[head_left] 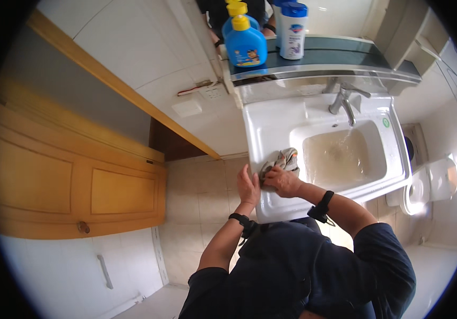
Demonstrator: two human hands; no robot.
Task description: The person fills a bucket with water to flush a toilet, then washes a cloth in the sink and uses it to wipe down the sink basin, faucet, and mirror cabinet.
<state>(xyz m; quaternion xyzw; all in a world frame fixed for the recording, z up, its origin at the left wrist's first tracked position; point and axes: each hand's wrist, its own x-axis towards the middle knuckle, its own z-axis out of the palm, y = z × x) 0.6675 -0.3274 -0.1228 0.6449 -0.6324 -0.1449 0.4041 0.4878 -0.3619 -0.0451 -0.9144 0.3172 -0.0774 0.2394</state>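
Observation:
A crumpled grey cloth (287, 159) with small orange patches lies on the left ledge of the white sink (263, 117). My right hand (284, 182) is closed on its near end, pressing it against the ledge. My left hand (248, 186) is at the sink's left edge, just beside the cloth, with its fingers stretched out and the thumb apart. Whether its fingertips touch the cloth cannot be made out. Cloudy water (340, 154) stands in the basin, and a thin stream runs into it from the chrome faucet (343, 101).
Above the sink, a dark shelf (340, 56) holds a blue bottle with a yellow cap (246, 45) and a white bottle with a blue cap (293, 34), before a mirror. A wooden door (79, 175) stands at left. A white paper holder (443, 179) hangs at right.

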